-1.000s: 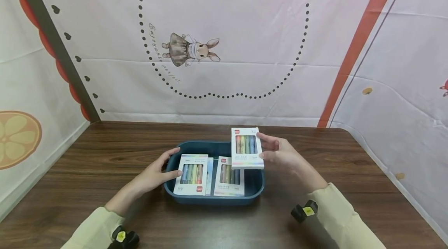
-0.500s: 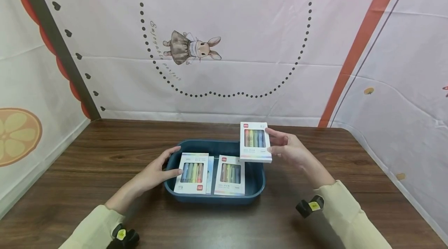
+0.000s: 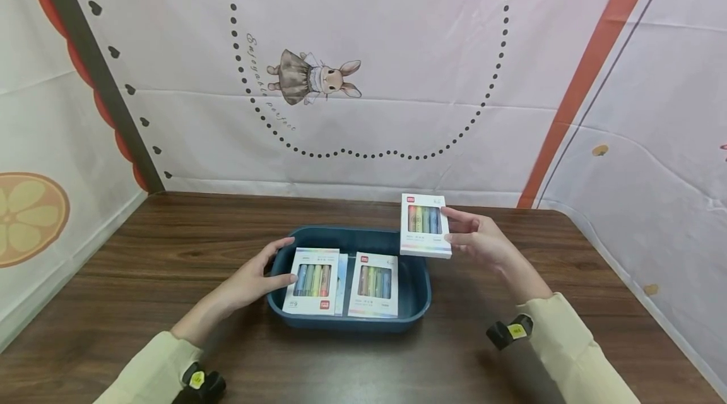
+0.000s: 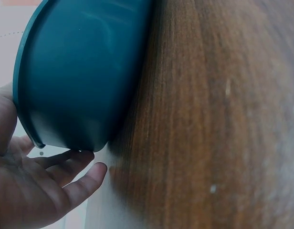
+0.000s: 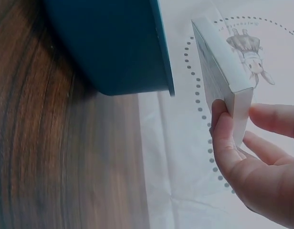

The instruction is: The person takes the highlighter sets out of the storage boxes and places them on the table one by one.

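In the head view a dark blue plastic bin (image 3: 352,324) stands on the table. My left hand (image 3: 250,281) grips its left end, the thumb reaching over the rim and the fingers against the outer wall, as the left wrist view shows. My right hand (image 3: 479,238) pinches a white box of crayons (image 3: 423,245) by its right edge, thumb in front and fingers behind, above the bin's back right corner. Inside the bin lie two similar boxes, a left crayon box (image 3: 311,255) turned upside down and a right crayon box (image 3: 372,308). A pale blue box edge (image 3: 342,284) shows between them.
The brown wooden table (image 3: 363,366) reaches to a white printed cloth (image 3: 420,76) hanging behind it and at both sides. Black cameras are strapped to both wrists.
My right hand has moved the held crayon box right and toward the back, uncovering more of the right box in the bin. The left hand and the bin stay in place.
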Motion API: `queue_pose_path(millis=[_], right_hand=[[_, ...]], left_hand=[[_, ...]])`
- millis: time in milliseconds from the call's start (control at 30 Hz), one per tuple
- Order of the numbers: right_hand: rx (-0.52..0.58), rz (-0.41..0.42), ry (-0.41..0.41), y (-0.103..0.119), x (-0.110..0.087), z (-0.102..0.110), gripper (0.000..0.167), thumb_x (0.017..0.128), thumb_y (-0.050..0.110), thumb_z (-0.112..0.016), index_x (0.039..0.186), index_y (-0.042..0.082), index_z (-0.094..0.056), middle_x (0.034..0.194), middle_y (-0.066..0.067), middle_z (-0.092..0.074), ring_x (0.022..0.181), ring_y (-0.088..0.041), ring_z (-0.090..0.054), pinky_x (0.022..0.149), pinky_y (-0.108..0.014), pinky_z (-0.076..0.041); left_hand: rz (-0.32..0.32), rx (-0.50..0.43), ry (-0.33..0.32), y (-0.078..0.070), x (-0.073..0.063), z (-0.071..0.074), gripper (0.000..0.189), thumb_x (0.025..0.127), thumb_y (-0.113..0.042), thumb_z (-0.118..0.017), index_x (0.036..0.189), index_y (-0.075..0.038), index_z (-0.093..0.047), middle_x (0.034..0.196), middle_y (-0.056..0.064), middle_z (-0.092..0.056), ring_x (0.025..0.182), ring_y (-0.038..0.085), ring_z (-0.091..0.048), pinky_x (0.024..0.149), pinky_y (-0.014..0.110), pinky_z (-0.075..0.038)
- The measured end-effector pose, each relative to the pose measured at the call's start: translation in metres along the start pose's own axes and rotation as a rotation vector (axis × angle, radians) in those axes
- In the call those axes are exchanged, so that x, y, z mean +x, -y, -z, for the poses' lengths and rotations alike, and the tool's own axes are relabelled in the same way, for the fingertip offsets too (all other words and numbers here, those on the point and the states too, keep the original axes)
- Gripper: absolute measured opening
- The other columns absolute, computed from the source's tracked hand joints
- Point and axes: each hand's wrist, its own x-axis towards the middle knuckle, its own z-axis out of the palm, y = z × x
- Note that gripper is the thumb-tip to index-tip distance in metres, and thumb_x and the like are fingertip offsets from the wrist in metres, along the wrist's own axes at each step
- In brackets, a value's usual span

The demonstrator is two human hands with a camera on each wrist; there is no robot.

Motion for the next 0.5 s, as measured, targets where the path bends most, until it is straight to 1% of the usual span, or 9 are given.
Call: queue_pose_path(millis=[200, 367, 500], right_hand=[[0.015, 0.002, -0.037, 0.0, -0.001, 0.006, 0.063, 0.086, -0.003, -0.056, 0.141, 0.0, -0.025, 0.14, -0.03, -0.03, 0.095, -0.01, -0.059, 0.08, -0.024, -0.05], [0.05, 0.01, -0.051, -0.001, 0.001, 0.011, 0.064, 0.086, -0.006, -0.054, 0.141, -0.002, -0.023, 0.139, -0.032, -0.028, 0.091, -0.008, -0.059, 0.077, -0.022, -0.05], [0.063, 0.003, -0.06, -0.001, 0.004, 0.015, 0.063, 0.086, -0.007, -0.052, 0.142, -0.001, -0.022, 0.139, -0.031, -0.028, 0.09, -0.007, -0.059, 0.075, -0.021, -0.05]], left_hand=[[-0.003, 0.004, -0.006, -0.001, 0.001, -0.001, 0.072, 0.084, -0.032, -0.065, 0.141, -0.017, -0.026, 0.144, 0.021, -0.028, 0.127, 0.042, -0.03, 0.096, 0.064, -0.027], [-0.004, 0.005, -0.009, 0.0, 0.001, -0.001, 0.071, 0.084, -0.031, -0.065, 0.141, -0.017, -0.027, 0.144, 0.02, -0.027, 0.128, 0.042, -0.028, 0.096, 0.065, -0.025], [-0.007, 0.005, -0.009, 0.001, 0.0, 0.0, 0.071, 0.084, -0.031, -0.065, 0.141, -0.017, -0.027, 0.145, 0.02, -0.026, 0.129, 0.042, -0.027, 0.096, 0.065, -0.025]])
